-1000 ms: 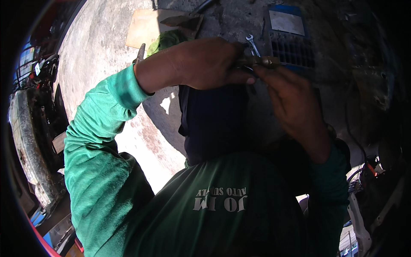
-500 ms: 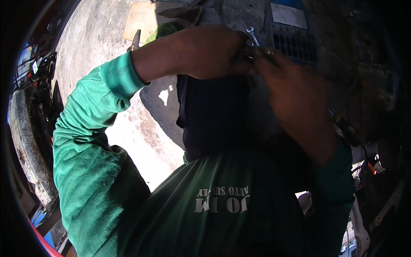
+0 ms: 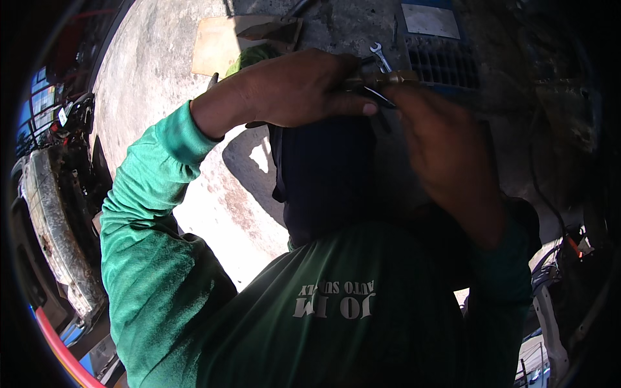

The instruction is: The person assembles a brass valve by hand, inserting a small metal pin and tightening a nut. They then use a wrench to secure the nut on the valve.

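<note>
In front of me, my left hand (image 3: 291,89) is closed around a brass-coloured, rod-like metal part (image 3: 402,77), its thumb stretched toward the right. My right hand (image 3: 446,132), in shadow, closes its fingers at the right end of the same part. A thin shiny metal piece (image 3: 380,97) shows between the two hands; which hand holds it I cannot tell. A dark tip (image 3: 213,80) sticks out behind my left wrist, and what it belongs to is hidden. Just beyond the hands, an open-ended wrench (image 3: 380,55) lies on the floor.
A tan board (image 3: 217,45) with a dark piece on it and a green cloth (image 3: 249,58) lie beyond my left hand. Farther right are a dark slotted tray (image 3: 443,64) and a pale flat plate (image 3: 430,21). A worn metal panel (image 3: 58,226) stands at left; a cable (image 3: 543,194) runs at right.
The view has shifted slightly. Both hands sit a little lower in it, and my left thumb and the shiny piece between the hands now show more clearly. Both hands keep their hold.
</note>
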Demonstrator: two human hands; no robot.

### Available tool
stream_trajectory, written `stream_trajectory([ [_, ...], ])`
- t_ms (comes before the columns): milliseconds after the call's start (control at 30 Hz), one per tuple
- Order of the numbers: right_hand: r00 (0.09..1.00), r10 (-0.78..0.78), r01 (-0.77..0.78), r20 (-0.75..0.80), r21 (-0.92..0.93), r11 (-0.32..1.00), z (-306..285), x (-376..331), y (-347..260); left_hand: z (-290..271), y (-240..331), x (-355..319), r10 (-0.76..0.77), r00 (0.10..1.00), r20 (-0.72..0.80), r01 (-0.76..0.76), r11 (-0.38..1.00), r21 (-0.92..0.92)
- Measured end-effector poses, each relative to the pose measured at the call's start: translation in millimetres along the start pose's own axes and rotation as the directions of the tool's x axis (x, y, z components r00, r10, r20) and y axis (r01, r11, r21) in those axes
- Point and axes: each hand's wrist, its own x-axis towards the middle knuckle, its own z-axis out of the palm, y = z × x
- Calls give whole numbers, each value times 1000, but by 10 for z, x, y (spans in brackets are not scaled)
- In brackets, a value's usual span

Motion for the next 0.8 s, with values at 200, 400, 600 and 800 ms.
stream_trajectory([
  [200,1000,6,-7,-20,-9,1000,96,20,20,-35,5,12,-3,1000,15,3,1000,1],
  [400,1000,-19,19,7,-51,999,83,9,-22,18,-13,-16,13,999,-38,-13,1000,-1],
  [600,998,-20,35,67,-227,973,55,64,-98,33,26,-2,13,999,-49,-11,999,42],
  [800,999,-41,42,6,-83,996,50,92,70,-8,59,37,-73,997,-41,74,997,25],
])
